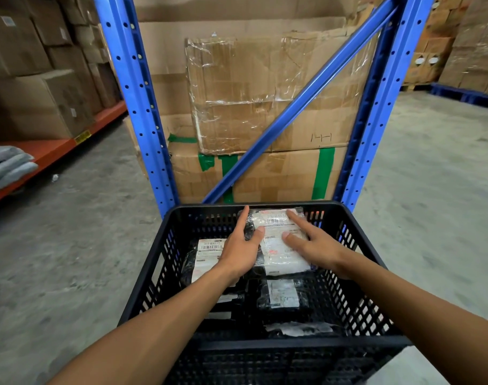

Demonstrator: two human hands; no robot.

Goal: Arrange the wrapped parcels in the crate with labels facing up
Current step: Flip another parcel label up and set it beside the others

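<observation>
Nearest us, two parcels (pixel 283 297) are lying label-up in the crate (pixel 287 347); further in, left hand (pixel 241 252) and right hand (pixel 313 244), fingers spread flat, are pressing the top parcel (pixel 277 245) down, label up. Looks mostly arranged.

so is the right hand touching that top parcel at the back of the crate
Touching: the head view shows the right hand with fingers flat on the top parcel label.

Head camera looks forward and down, close over the crate (pixel 356 223), facing blue racking (pixel 131 87).
</observation>
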